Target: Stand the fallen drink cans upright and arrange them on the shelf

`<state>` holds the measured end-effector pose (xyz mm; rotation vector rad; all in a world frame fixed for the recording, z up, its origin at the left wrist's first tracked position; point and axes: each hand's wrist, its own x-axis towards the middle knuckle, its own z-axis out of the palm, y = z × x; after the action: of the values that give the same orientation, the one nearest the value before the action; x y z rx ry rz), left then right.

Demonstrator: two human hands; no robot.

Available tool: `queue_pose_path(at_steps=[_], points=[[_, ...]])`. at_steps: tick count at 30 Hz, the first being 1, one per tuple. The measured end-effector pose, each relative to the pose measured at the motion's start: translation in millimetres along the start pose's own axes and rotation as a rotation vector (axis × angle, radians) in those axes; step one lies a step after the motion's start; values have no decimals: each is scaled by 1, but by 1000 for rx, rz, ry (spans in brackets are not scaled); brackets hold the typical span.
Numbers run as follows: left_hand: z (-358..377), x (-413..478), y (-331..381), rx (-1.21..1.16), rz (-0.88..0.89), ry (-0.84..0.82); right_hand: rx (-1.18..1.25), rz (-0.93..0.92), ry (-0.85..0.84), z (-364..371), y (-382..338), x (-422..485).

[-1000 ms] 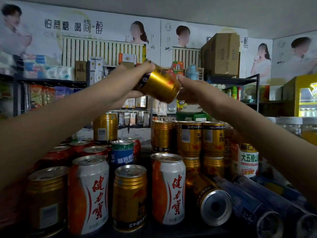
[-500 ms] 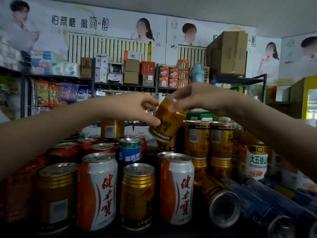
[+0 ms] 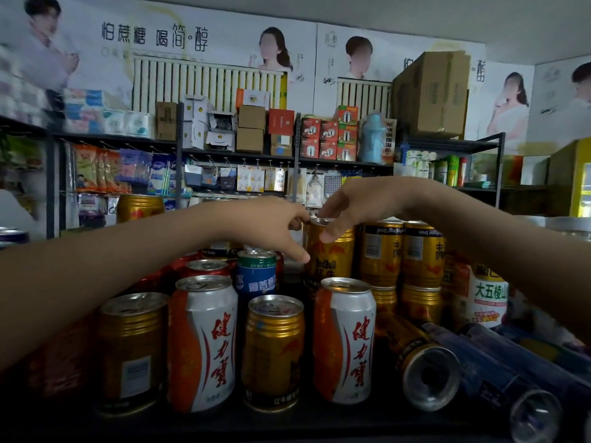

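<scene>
Head view: a gold Red Bull can (image 3: 331,251) is seen upright in the back row on the shelf (image 3: 287,423), pinched at the rim by the right hand (image 3: 351,203). The left hand (image 3: 281,225) is curled just beside it, and whether it's gripping can't be told. Two white-orange cans (image 3: 204,340) are stood up front, and one fallen gold can (image 3: 419,366) is seen on its side.

Large pale advertising posters (image 3: 192,43) with Chinese lettering are pasted across the back of the room, under a plain grey ceiling (image 3: 415,14). Black metal shelving (image 3: 236,154) is set in front of them, packed with small boxes and hung packets, and a big cardboard carton (image 3: 431,91) is stacked on top at the right. The room is dimly lit, and a yellow cabinet (image 3: 572,174) is seen at the far right edge.
</scene>
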<state>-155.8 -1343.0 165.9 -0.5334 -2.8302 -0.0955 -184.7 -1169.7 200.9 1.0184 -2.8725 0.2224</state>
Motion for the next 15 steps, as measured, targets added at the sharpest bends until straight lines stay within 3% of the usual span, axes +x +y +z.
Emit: queue_pose_path(at_steps=[5, 15], points=[[-1, -1, 11, -48, 14, 40, 1, 13, 26, 7, 10, -5], [5, 0, 22, -35, -17, 109, -40, -49, 278, 24, 14, -6]])
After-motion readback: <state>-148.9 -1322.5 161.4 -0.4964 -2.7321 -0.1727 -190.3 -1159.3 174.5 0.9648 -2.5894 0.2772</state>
